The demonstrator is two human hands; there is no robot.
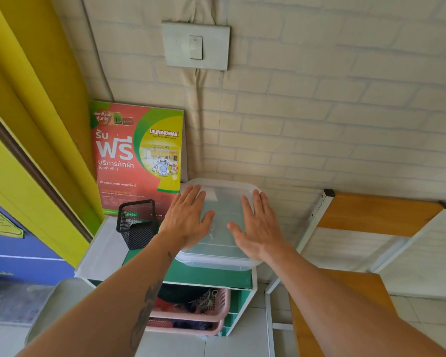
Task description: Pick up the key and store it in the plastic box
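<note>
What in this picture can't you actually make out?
- The key: a faint shape shows through the cloudy lid of the clear plastic box in the head view; too blurred to confirm.
- The lid's side edges: covered by the flat left hand and right hand.
- Contents of the pink plastic baskets: hidden under the shelf top.
- Small print on the red laundry poster: too small.

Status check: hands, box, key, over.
Left hand and right hand flat on the plastic box lid, fingers spread. Lid on. Faint shape under lid, maybe the key. Nothing blocking.
</note>
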